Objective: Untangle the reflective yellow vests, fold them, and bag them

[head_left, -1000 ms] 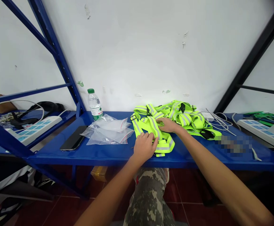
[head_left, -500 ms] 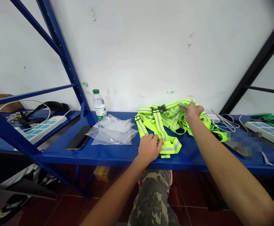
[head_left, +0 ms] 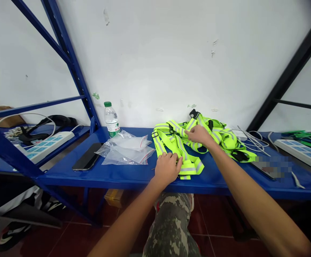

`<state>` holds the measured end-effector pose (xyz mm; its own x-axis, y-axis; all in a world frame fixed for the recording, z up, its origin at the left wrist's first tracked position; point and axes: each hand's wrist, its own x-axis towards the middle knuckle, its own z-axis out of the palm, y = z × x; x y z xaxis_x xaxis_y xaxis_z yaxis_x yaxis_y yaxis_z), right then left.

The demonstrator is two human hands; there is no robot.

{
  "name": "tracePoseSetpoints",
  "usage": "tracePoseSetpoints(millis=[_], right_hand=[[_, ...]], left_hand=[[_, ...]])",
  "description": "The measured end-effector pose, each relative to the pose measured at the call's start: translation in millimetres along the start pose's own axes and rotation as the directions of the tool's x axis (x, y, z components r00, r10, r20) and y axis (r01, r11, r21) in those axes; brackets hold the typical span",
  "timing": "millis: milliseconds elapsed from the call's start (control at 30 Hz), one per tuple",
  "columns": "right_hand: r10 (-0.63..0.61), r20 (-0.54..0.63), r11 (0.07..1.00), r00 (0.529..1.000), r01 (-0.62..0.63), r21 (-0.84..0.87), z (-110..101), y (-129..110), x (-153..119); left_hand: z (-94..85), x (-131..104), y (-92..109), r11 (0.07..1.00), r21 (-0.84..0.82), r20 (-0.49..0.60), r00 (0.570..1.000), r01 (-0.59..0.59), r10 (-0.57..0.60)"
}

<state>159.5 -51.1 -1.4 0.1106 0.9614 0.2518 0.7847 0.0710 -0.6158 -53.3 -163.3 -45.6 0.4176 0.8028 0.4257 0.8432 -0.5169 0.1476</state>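
Observation:
Neon-yellow reflective straps (head_left: pixel 183 145) with grey stripes and black buckles lie in a tangled heap on the blue table. Near the table's front edge, my left hand (head_left: pixel 167 167) rests on the left part of the straps, its fingers curled over them. My right hand (head_left: pixel 198 135) pinches a strap in the middle of the heap. A black buckle (head_left: pixel 194 114) sticks up at the back of the heap, by the wall. Clear plastic bags (head_left: pixel 127 149) with red seal lines lie left of my left hand.
A blue table (head_left: pixel 142 178) holds a black phone (head_left: pixel 88 157) and a green-capped bottle (head_left: pixel 112 119) at left. White cables (head_left: pixel 255 141), a flat dark device (head_left: pixel 265 170) and a power strip (head_left: pixel 302 151) lie at right. Blue shelf posts stand left.
My right hand has moved left and slightly forward from the right part of the heap. The straps there have shifted, and a black buckle now stands up near the wall. My left hand has stayed put.

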Motion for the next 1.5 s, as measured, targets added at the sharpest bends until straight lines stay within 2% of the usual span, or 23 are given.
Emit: tracePoseSetpoints(millis=[133, 233, 300, 500, 600, 700, 767, 833, 900, 933, 1033, 1067, 1100, 1167, 1267, 1400, 1500], right_hand=[[0.039, 0.167, 0.989, 0.985, -0.014, -0.15, 37, -28, 1], [0.021, 0.17, 0.982, 0.985, 0.011, -0.186, 57, -38, 8], [0.026, 0.147, 0.981, 0.989, 0.003, -0.192, 61, -39, 12], [0.051, -0.104, 0.972, 0.993, -0.073, -0.223, 42, -36, 19], [0.098, -0.251, 0.978, 0.963, -0.14, -0.155, 34, -38, 18], [0.1, -0.356, 0.989, 0.929, -0.133, -0.067, 36, -41, 16], [0.027, -0.3, 0.997, 0.954, -0.047, -0.061, 41, -44, 16], [-0.081, -0.11, 0.996, 0.991, 0.076, -0.048, 43, -46, 15], [-0.166, 0.059, 0.986, 0.984, 0.167, -0.008, 39, -48, 11], [-0.197, 0.062, 0.98, 0.978, 0.197, 0.007, 35, -49, 5], [-0.227, -0.136, 0.973, 0.964, 0.231, 0.017, 20, -46, -30], [-0.209, -0.202, 0.976, 0.957, 0.217, 0.019, 15, -41, -47], [-0.176, -0.212, 0.982, 0.961, 0.186, 0.027, 12, -35, -65], [-0.097, -0.187, 0.991, 0.978, 0.113, 0.077, 11, -19, -99], [0.053, -0.078, 0.947, 0.996, -0.026, 0.319, 20, 5, -127], [0.153, 0.046, 0.782, 0.987, -0.149, 0.606, 37, 13, -118], [0.167, 0.025, 0.69, 0.986, -0.136, 0.711, 45, 1, -102]], left_hand=[[0.8, 0, -1, 1.0, -0.008, -0.001, 1.0, -0.008, 0.008], [1.9, 0, -2, 1.0, -0.015, -0.005, 1.0, -0.023, 0.023], [2.4, 0, -2, 1.0, -0.02, -0.005, 1.0, -0.023, 0.023], [5.0, -1, -1, 1.0, -0.001, -0.027, 1.0, 0.007, -0.007], [5.3, 0, -1, 1.0, 0.0, -0.031, 0.999, 0.024, -0.024], [3.8, 1, -2, 1.0, 0.003, -0.006, 1.0, 0.026, -0.026], [2.4, 2, -1, 1.0, 0.012, 0.024, 0.999, 0.022, -0.023], [1.3, 4, -1, 0.999, 0.017, 0.055, 0.998, 0.028, -0.029], [0.7, 6, -1, 0.999, 0.011, 0.076, 0.996, 0.041, -0.041], [0.6, 7, -1, 0.999, 0.005, 0.08, 0.996, 0.048, -0.048], [0.8, 11, -1, 0.997, -0.018, 0.081, 0.994, 0.076, -0.075], [0.9, 11, -1, 0.996, -0.025, 0.079, 0.993, 0.087, -0.085], [1.1, 12, -1, 0.995, -0.032, 0.078, 0.992, 0.098, -0.096], [1.3, 12, -2, 0.992, -0.048, 0.065, 0.992, 0.113, -0.11], [1.3, 9, -3, 0.989, -0.105, 0.03, 0.994, 0.104, -0.101], [0.7, 4, -5, 0.977, -0.207, -0.004, 0.999, 0.041, -0.043], [0.2, 2, -6, 0.969, -0.245, -0.029, 0.999, 0.032, -0.041]])
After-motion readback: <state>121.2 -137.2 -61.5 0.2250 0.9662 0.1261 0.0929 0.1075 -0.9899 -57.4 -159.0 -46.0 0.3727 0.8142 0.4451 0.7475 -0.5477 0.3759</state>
